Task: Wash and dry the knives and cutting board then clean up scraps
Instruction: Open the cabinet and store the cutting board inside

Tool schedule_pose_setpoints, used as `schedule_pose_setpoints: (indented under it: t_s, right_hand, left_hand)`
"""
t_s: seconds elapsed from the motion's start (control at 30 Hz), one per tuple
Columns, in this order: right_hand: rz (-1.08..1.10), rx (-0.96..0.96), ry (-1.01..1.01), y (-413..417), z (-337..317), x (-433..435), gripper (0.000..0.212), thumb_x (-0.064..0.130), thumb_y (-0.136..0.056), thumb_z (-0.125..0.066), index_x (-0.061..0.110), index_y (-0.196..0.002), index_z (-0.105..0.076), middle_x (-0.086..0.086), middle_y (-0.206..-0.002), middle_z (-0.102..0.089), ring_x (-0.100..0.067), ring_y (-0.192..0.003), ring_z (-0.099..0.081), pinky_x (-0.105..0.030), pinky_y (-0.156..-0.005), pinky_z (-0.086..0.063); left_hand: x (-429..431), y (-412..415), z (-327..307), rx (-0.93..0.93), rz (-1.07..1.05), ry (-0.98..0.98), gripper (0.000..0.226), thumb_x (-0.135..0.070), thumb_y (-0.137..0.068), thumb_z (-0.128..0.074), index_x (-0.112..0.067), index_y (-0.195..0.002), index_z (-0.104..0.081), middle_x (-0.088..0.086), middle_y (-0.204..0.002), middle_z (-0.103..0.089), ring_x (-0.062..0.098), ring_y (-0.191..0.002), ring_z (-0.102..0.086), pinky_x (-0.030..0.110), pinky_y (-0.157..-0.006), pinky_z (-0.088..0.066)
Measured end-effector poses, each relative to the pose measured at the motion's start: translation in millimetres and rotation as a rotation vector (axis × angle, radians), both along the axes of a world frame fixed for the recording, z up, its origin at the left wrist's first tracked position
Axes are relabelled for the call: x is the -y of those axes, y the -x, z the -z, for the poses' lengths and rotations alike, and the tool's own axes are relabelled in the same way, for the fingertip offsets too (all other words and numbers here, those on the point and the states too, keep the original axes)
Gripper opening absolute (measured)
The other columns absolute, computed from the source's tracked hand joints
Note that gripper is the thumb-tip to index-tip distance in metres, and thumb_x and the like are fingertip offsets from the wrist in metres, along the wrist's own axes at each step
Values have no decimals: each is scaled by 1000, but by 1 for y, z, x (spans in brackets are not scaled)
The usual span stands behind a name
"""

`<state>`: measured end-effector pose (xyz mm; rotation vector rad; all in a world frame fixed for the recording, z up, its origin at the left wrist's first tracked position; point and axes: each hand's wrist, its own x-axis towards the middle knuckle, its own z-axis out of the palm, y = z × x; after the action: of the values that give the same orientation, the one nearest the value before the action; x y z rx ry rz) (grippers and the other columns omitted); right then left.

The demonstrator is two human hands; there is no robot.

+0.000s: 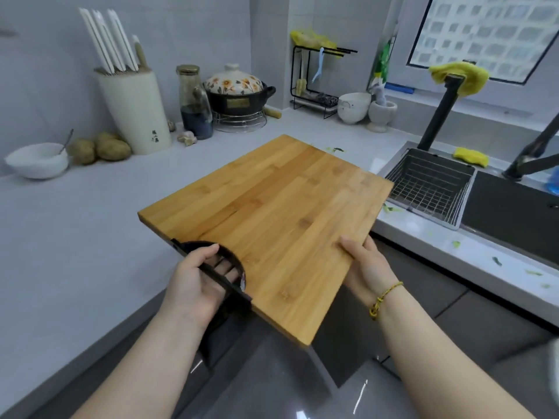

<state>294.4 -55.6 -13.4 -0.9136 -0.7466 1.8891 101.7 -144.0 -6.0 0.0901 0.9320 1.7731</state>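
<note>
Fingers of the left hand (193,279) curl through the black half-round slotted handle (217,267) set into the near edge of a rectangular bamboo cutting board (272,219), gripping its bar, with the fingertips showing through the slots. The right hand (364,266) clamps the board's near right edge, thumb flat on the top face and the other fingers hidden beneath; a yellow-and-dark braided cord bracelet (384,299) circles that wrist. Held in both hands, the board is off the pale grey countertop (90,225), tilted, its far corner pointing to 12 o'clock and its right corner toward the sink at 3 o'clock.

At 3 o'clock from the board, a steel wire drainer basket (429,184) sits in the left end of the dark sink (514,213). Green vegetable scraps (393,208) lie on the sink's white rim just beside the basket, with more along the rim at 4 o'clock. A black tap column (440,116) rises at 2 o'clock, a yellow cloth (459,76) draped over its top, and a yellow sponge (470,155) lies behind the basket.

At 10 o'clock stands a cream cylindrical knife block (136,113) holding white-handled knives (106,40). Brown potatoes (99,148) and a white bowl (37,161) sit to its left. A flower-patterned lidded clay pot (236,89) stands on a wire trivet at 12 o'clock.
</note>
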Motion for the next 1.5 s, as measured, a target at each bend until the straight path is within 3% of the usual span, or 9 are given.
schedule_pose_setpoints:
  t_s: [0.2,0.27,0.4,0.5,0.63,0.87,0.97,1.23,1.5]
  right_hand:
    - [105,101,-68,-21,4,25,42,0,-92,-40,10,-133,-35,-9,-111,-56,-21,-93,-58,-33,-67,-57]
    - [123,169,-113,-37,3,27,42,5,-91,-45,8,-132,-37,-10,-114,-56,-21,-92,-58,-29,-63,-58]
    - [109,317,-155,-68,3,33,92,43,-44,-85,19,-123,-46,-5,-111,-61,-20,-93,-61,-30,-61,-58]
    - [105,338,-158,-90,2,38,41,17,-86,-56,19,-126,-44,-3,-106,-60,-19,-90,-59,-34,-69,-51]
    - [25,431,-123,-112,9,49,32,8,-87,-54,24,-113,-48,0,-99,-59,-17,-85,-59,-28,-60,-53]
    - [-130,462,-129,-120,48,65,90,34,-30,-86,33,-113,-51,6,-95,-68,-7,-74,-70,-20,-54,-54]
    - [-157,460,-89,-117,64,60,82,29,-45,-81,32,-119,-47,5,-99,-67,-9,-75,-70,-22,-57,-55]
    - [-220,425,-2,-90,128,37,98,42,-19,-90,41,-108,-50,7,-91,-73,-18,-79,-71,-24,-57,-56]
    - [-328,439,-59,-34,177,-19,68,12,-66,-78,34,-121,-44,7,-97,-70,-11,-81,-70,-23,-59,-56]
  left_hand:
    - [34,-6,21,113,230,31,14,-18,-88,-54,-5,-91,-57,18,-88,-69,26,-68,-70,35,-59,-58]
    - [41,-2,29,151,295,46,45,-33,-69,-71,-2,-99,-56,25,-94,-67,33,-77,-68,44,-70,-56]
    - [54,12,58,130,219,130,54,-42,-77,-51,-8,-119,-52,14,-104,-67,23,-89,-66,36,-70,-58]
    - [54,15,73,-76,310,269,38,-35,-90,-45,-12,-119,-52,7,-109,-61,17,-90,-59,32,-67,-53]
    - [34,3,83,-349,567,385,39,-34,-95,-42,-17,-131,-43,3,-115,-58,18,-93,-58,34,-77,-47]
    - [24,-28,130,-415,714,512,35,-22,-92,-54,-10,-125,-52,5,-103,-63,20,-93,-60,34,-79,-48]
    - [31,-32,157,-354,609,572,41,-16,-89,-59,-9,-128,-50,9,-104,-63,26,-95,-60,36,-78,-49]
    - [23,-12,216,-318,509,624,44,-13,-88,-60,-8,-130,-48,13,-111,-62,26,-93,-61,34,-69,-49]
    - [6,24,261,-230,383,607,35,-11,-88,-58,-12,-122,-51,8,-97,-63,21,-86,-60,31,-66,-47]
